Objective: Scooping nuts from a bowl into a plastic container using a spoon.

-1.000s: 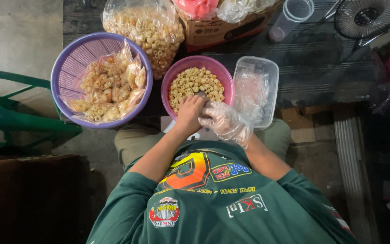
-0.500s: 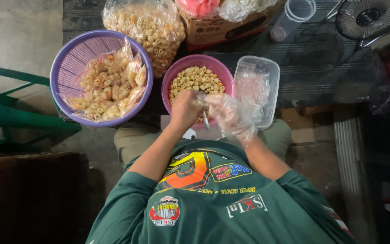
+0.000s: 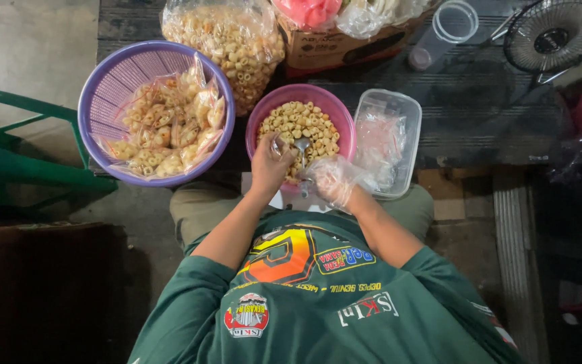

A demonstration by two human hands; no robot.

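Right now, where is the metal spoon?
In the head view, centre: the spoon lies over the near rim of the pink bowl of ring snacks, between the left hand and the plastic-covered right hand.

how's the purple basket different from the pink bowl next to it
The purple basket is wider, with slotted walls; the pink bowl is smaller and solid. The basket holds snacks packed in small clear bags; the bowl holds loose ring-shaped snacks and a spoon. Both are round plastic.

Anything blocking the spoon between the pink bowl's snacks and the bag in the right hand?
Nothing visible. The spoon sits over the pink bowl, held by the left hand; the right hand, wrapped in the clear bag, is right beside it.
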